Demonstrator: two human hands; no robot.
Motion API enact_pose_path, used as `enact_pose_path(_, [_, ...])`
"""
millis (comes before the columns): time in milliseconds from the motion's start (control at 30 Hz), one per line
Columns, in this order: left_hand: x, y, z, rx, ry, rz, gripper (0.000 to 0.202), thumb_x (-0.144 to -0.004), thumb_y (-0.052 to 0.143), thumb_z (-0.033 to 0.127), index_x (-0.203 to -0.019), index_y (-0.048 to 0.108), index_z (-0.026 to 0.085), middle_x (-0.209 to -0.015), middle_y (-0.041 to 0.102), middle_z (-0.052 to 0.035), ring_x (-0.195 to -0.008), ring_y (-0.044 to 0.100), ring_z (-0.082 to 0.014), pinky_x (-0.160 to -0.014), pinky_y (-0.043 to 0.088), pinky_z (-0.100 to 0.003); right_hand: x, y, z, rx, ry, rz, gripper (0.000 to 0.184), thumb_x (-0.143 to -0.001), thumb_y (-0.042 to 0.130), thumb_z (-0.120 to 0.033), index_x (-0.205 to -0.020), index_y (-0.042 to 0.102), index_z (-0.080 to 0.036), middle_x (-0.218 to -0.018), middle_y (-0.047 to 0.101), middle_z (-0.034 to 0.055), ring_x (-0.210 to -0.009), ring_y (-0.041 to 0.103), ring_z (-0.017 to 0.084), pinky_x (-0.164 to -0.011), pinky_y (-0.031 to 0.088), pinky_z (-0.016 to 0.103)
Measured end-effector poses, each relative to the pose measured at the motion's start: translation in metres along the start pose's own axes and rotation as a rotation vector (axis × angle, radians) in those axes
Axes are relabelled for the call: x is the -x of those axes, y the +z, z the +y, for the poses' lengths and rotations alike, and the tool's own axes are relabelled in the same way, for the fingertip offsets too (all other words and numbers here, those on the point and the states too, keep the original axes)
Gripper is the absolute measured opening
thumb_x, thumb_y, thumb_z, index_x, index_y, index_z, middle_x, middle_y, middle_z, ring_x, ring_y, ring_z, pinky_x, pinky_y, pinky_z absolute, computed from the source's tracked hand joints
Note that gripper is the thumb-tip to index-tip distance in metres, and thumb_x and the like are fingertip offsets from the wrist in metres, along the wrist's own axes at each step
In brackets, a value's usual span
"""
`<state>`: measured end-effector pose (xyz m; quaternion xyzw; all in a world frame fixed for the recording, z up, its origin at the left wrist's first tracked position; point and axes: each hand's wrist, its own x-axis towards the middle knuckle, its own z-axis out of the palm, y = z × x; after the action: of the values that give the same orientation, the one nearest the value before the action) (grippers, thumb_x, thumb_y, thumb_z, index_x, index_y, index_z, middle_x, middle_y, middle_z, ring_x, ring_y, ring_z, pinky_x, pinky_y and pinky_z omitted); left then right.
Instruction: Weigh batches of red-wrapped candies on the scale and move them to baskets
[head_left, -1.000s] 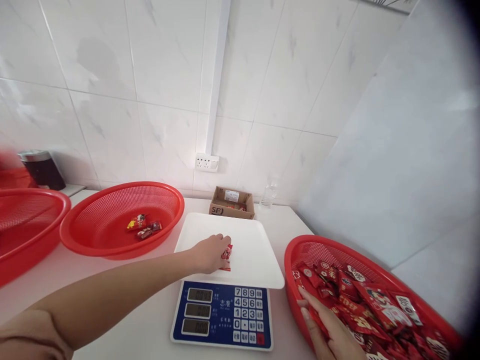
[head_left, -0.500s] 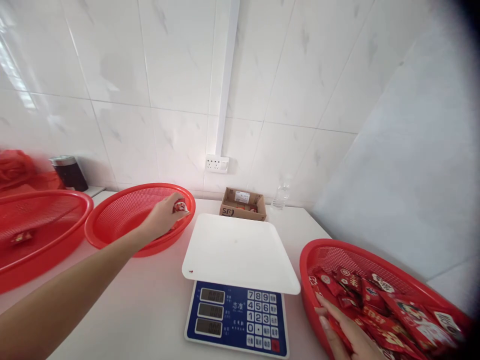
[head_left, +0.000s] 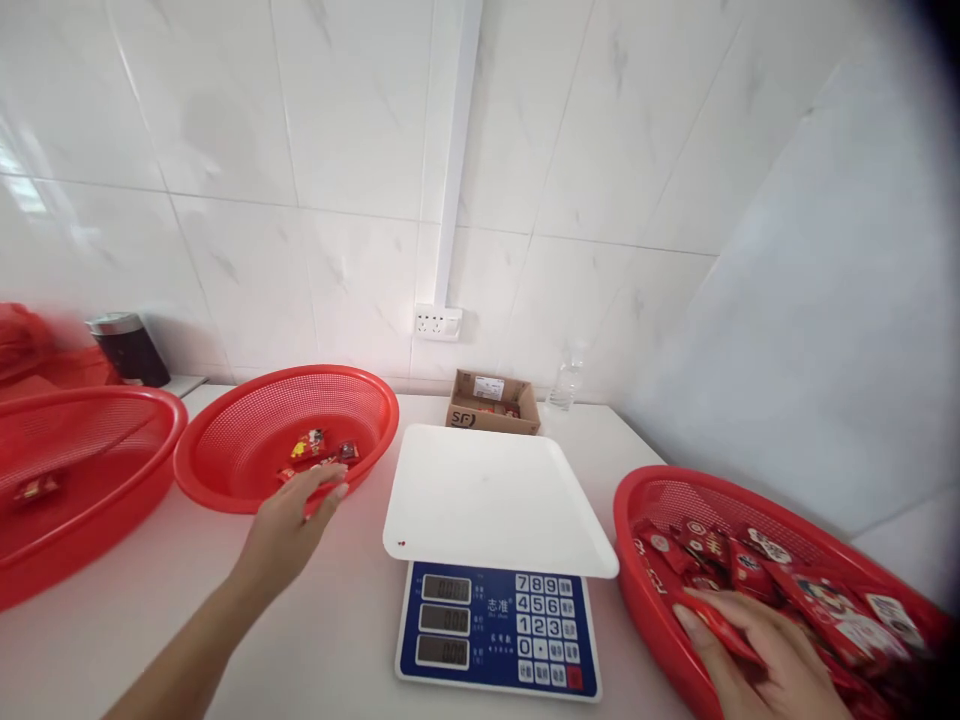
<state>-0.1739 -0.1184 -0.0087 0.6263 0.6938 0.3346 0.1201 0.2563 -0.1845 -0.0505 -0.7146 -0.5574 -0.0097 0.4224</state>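
My left hand is at the near rim of the middle red basket, fingers stretched and thumb apart, with nothing seen in it. Inside that basket lie several small wrapped packets. Over the right red basket, my right hand pinches a small red packet between thumb and fingers. Many red printed packets fill that basket. Between the two baskets stands a digital scale with a bare white pan and a blue keypad panel.
Another red basket at the left holds a packet. Behind the scale are a small cardboard box and a clear plastic bottle. A black container and red plastic bags are at the back left.
My left hand has let go of a packet in the middle basket and drawn back toward me. My right hand has lifted a red packet slightly. The view has shifted a little.
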Motion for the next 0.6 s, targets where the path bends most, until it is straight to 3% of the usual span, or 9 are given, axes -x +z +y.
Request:
enact_pose_path(67, [0.018, 0.012, 0.007, 0.096, 0.013, 0.108, 0.036, -0.084, 0.039, 0.052, -0.099, 0.060, 0.027, -0.105, 0.070, -0.0041, -0.099, 0.064, -0.0233, -0.066, 0.052, -0.030, -0.003, 0.004, -0.034, -0.083, 0.025, -0.116, 0.039, -0.077, 0.051, -0.056, -0.091, 0.065, -0.022, -0.104, 0.067, 0.0098, -0.098, 0.062, 0.030, -0.085, 0.051, 0.044])
enact_pose_path(133, [0.029, 0.025, 0.014, 0.164, 0.062, 0.176, 0.030, -0.085, 0.041, 0.050, -0.093, 0.060, 0.028, -0.096, 0.071, -0.0032, -0.089, 0.066, -0.0223, -0.061, 0.053, -0.030, -0.008, 0.016, -0.069, -0.160, 0.009, -0.262, 0.035, -0.076, 0.054, -0.052, -0.094, 0.066, -0.023, -0.102, 0.070, 0.0080, -0.096, 0.064, 0.027, -0.082, 0.052, 0.040])
enact_pose_path(200, [0.033, 0.038, 0.020, 0.187, 0.161, 0.189, 0.025, -0.086, 0.041, 0.045, -0.092, 0.060, 0.028, -0.094, 0.071, -0.0029, -0.087, 0.067, -0.0218, -0.068, 0.054, -0.032, -0.014, 0.034, -0.099, -0.203, -0.040, -0.374, 0.033, -0.080, 0.054, -0.044, -0.103, 0.065, -0.023, -0.108, 0.069, 0.0070, -0.101, 0.063, 0.025, -0.090, 0.049, 0.039])
enact_pose_path(300, [0.035, 0.052, 0.026, 0.191, 0.334, 0.174, 0.020, -0.088, 0.044, 0.038, -0.097, 0.059, 0.029, -0.099, 0.070, -0.0037, -0.096, 0.065, -0.0225, -0.080, 0.053, -0.036, -0.023, 0.059, -0.127, -0.232, -0.065, -0.519, 0.041, -0.081, 0.056, -0.039, -0.120, 0.056, -0.023, -0.111, 0.066, 0.0057, -0.096, 0.063, 0.021, -0.088, 0.050, 0.038])
enact_pose_path(367, [0.036, 0.058, 0.026, 0.188, 0.425, 0.184, 0.019, -0.087, 0.045, 0.035, -0.101, 0.058, 0.030, -0.102, 0.069, -0.0042, -0.101, 0.063, -0.0237, -0.087, 0.052, -0.039, -0.030, 0.066, -0.134, -0.270, -0.120, -0.560, 0.052, -0.083, 0.055, -0.039, -0.132, 0.046, -0.022, -0.125, 0.058, 0.0088, -0.100, 0.061, 0.020, -0.084, 0.051, 0.036])
enact_pose_path(433, [0.038, 0.062, 0.022, 0.190, 0.455, 0.193, 0.020, -0.086, 0.047, 0.034, -0.102, 0.058, 0.032, -0.104, 0.068, -0.0043, -0.104, 0.062, -0.0253, -0.089, 0.051, -0.042, -0.041, 0.062, -0.130, -0.237, -0.203, -0.547, 0.056, -0.086, 0.051, -0.040, -0.138, 0.039, -0.023, -0.136, 0.049, 0.0100, -0.113, 0.055, 0.021, -0.091, 0.048, 0.038])
enact_pose_path(500, [0.039, 0.067, 0.015, 0.209, 0.435, 0.194, 0.022, -0.084, 0.049, 0.036, -0.104, 0.059, 0.035, -0.105, 0.068, -0.0038, -0.103, 0.063, -0.0267, -0.087, 0.053, -0.044, -0.055, 0.049, -0.117, -0.120, -0.241, -0.499, 0.055, -0.088, 0.049, -0.038, -0.140, 0.037, -0.022, -0.140, 0.045, 0.0098, -0.124, 0.046, 0.022, -0.101, 0.040, 0.040])
enact_pose_path(600, [0.041, 0.078, -0.004, 0.268, 0.427, 0.194, 0.036, -0.079, 0.053, 0.036, -0.115, 0.057, 0.041, -0.106, 0.069, -0.0026, -0.100, 0.064, -0.0301, -0.084, 0.054, -0.047, -0.078, 0.019, -0.084, 0.166, -0.133, -0.476, 0.055, -0.089, 0.047, -0.030, -0.141, 0.035, -0.018, -0.145, 0.040, 0.0110, -0.132, 0.037, 0.022, -0.109, 0.030, 0.039])
